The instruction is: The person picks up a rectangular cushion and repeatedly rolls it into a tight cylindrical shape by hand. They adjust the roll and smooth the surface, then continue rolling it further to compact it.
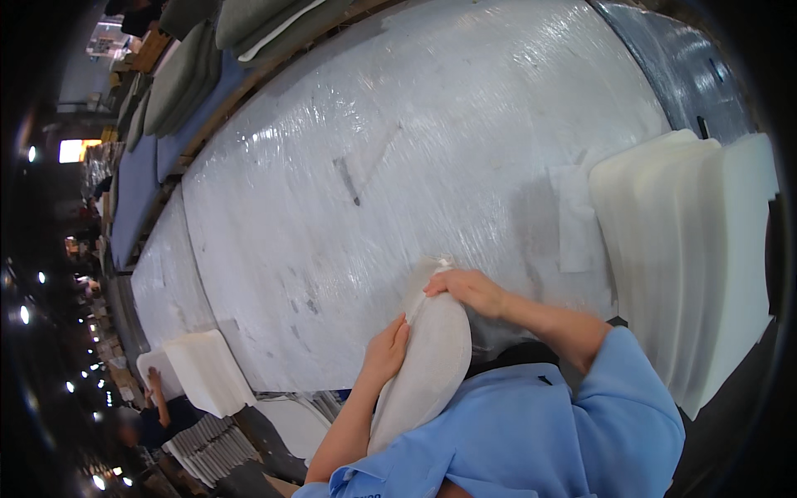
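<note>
A light grey fabric-covered cushion (427, 365) leans on its edge between my chest and the table's near side. Along its left side lies my left hand (388, 349), fingers pressed together against the seam edge. My right hand (466, 290) is closed on the cushion's far end, where fabric and a bit of clear plastic (442, 262) bunch up. What exactly the right fingertips pinch is hidden.
The broad table (332, 224) is covered in clear plastic wrap. White foam pads (681, 249) stand stacked at the right. Grey cushions (178, 83) are piled at the far left. Another person (158, 415) touches foam pads (207, 369) at the left.
</note>
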The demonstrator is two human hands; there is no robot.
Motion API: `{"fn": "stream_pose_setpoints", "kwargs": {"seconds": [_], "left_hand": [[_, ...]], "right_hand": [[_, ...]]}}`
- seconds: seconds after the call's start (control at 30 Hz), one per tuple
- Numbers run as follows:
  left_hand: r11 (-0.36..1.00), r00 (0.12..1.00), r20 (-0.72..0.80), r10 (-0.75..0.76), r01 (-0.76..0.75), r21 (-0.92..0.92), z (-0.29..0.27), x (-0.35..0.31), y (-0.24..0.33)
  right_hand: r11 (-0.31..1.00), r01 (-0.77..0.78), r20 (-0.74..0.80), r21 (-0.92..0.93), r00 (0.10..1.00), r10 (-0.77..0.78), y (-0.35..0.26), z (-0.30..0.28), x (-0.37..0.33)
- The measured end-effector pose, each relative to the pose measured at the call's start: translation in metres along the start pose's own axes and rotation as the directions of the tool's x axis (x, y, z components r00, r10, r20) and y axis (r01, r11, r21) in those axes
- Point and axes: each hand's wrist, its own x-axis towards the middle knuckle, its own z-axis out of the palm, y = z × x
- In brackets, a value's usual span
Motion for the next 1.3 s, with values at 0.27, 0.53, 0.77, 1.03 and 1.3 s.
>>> {"fn": "stream_pose_setpoints", "kwargs": {"seconds": [0.27,0.53,0.77,1.03,1.3], "left_hand": [[0.827,0.869,-0.046,0.493,-0.452,0.336,-0.015,-0.145,0.149],[0.828,0.886,-0.172,0.431,-0.312,0.466,0.013,-0.137,0.129],[0.917,0.912,-0.181,0.368,-0.323,0.233,0.006,-0.134,0.130],[0.979,0.977,0.083,0.197,-0.192,-0.068,-0.017,-0.117,0.133],[0.898,0.932,0.347,0.101,0.065,-0.435,-0.010,-0.057,0.076]], "right_hand": [[0.807,0.549,-0.110,-0.216,0.808,-0.579,-0.085,0.029,-0.031],[0.751,0.582,-0.107,-0.313,0.764,-0.637,-0.094,0.033,-0.013],[0.937,0.287,-0.233,-0.199,0.915,-0.330,-0.115,0.049,-0.015],[0.993,0.086,-0.225,-0.079,0.969,-0.102,-0.123,0.041,-0.007],[0.982,-0.166,0.005,0.094,0.986,0.167,-0.123,0.026,0.010]]}}
